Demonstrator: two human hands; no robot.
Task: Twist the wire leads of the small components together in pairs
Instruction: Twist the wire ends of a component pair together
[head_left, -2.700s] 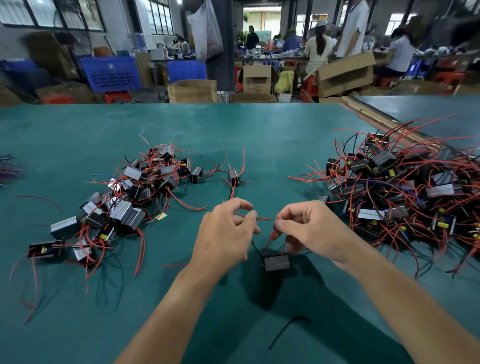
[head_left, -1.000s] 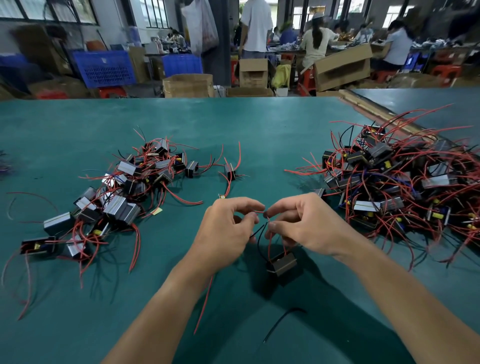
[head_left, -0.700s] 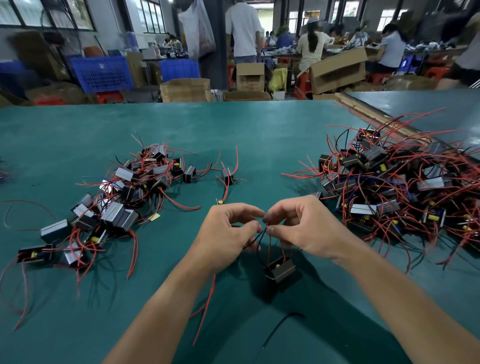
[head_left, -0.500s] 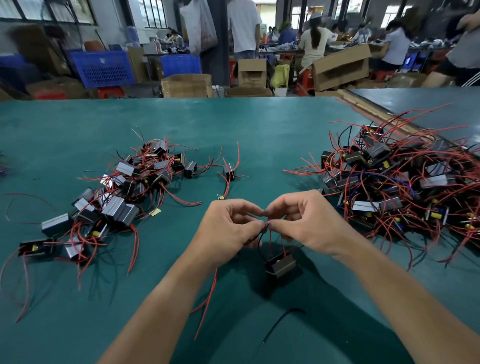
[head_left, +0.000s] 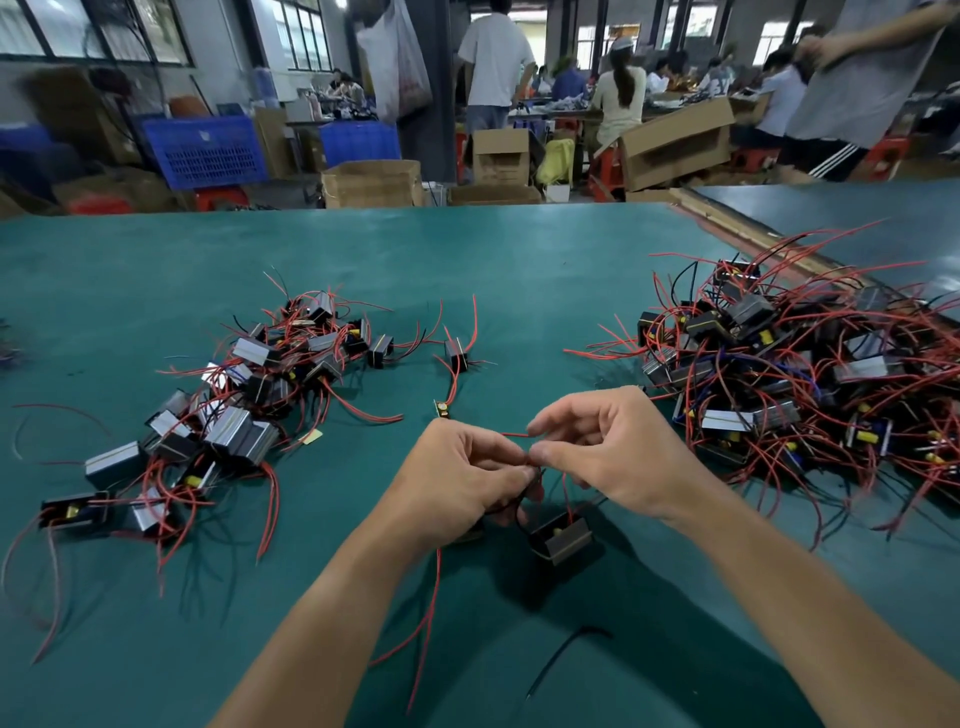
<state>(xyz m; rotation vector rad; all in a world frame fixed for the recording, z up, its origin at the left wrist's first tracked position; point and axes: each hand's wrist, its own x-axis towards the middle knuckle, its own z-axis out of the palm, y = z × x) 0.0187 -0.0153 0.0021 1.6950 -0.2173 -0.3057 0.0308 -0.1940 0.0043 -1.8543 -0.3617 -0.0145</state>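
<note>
- Our left hand (head_left: 462, 480) and right hand (head_left: 605, 449) pinch red leads (head_left: 511, 435) together; the component (head_left: 561, 535) dangles below, just above the table (head_left: 519, 260).
- We judge its swinging weight could tug leads loose.
- Over-twisting could snap strands.

A broad teal-green felt-covered worktop (head_left: 467, 260) carries everything. On its left lies a loose heap of small grey-and-black box components with red leads (head_left: 234, 410); on its right, a larger tangled heap of the same parts (head_left: 789, 384). Between them, one lone black component (head_left: 456, 355) sits apart. A stray black wire (head_left: 563, 657) lies on the near edge.
</note>
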